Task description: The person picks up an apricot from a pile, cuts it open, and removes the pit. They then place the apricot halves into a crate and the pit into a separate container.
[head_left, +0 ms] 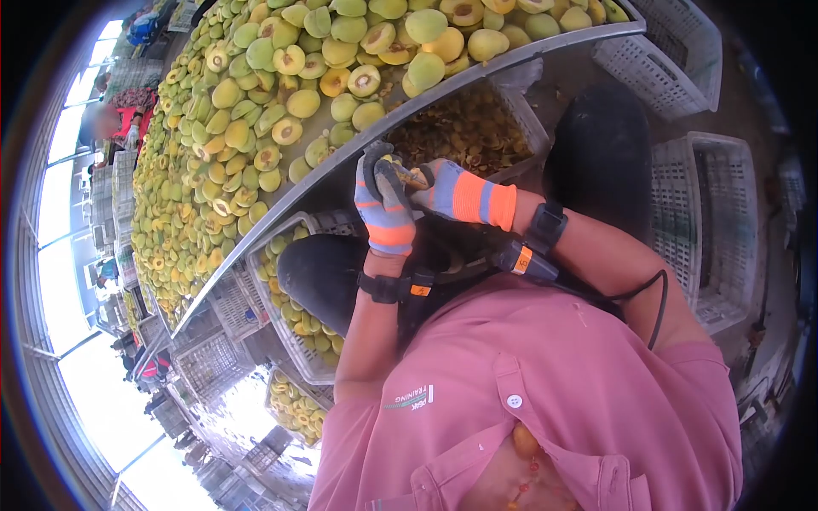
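Observation:
My left hand point(383, 204) and my right hand point(460, 194), both in striped grey, blue and orange gloves, meet just below the metal table's edge point(477, 72). Between their fingertips sits a small yellow-brown piece of fruit point(411, 176), mostly hidden by the gloves. Both hands are closed around it; whether the right one also holds a tool cannot be made out. The table top is heaped with green-yellow halved fruits point(256, 128). My black-trousered knees point(319, 272) flank the hands, and my pink shirt point(528, 400) fills the bottom.
Under the table edge stands a white crate of brown pits and scraps point(469, 128). A crate of whole fruits point(294, 319) is by my left knee. White plastic crates point(711, 213) stand on the right. Another person in red point(128, 119) works at the far end.

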Demonstrator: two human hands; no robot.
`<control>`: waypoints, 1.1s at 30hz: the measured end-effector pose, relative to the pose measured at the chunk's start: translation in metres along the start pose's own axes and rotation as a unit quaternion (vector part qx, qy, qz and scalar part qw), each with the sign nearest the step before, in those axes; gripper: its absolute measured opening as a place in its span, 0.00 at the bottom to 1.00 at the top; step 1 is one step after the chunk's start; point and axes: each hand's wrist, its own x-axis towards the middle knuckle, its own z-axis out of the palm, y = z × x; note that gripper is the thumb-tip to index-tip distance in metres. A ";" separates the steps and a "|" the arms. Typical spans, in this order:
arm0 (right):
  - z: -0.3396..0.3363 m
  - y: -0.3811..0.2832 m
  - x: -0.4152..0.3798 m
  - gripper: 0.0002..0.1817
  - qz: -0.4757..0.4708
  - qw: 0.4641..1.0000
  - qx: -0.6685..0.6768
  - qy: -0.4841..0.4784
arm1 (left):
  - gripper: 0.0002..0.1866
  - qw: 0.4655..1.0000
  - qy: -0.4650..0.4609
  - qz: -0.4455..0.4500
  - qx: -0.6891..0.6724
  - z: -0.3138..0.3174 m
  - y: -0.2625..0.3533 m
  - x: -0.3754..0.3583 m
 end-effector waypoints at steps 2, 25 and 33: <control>0.005 0.008 0.005 0.16 -0.016 1.000 -0.014 -0.009 | 0.15 0.998 0.002 0.035 0.047 -0.003 -0.002 0.000; -0.012 0.013 -0.010 0.12 -0.103 0.944 0.162 -0.267 | 0.13 0.999 -0.025 -0.025 -0.026 -0.020 0.014 -0.011; -0.009 -0.026 -0.022 0.16 0.074 0.986 0.013 -0.149 | 0.18 0.966 0.062 -0.215 -0.129 -0.013 -0.010 -0.008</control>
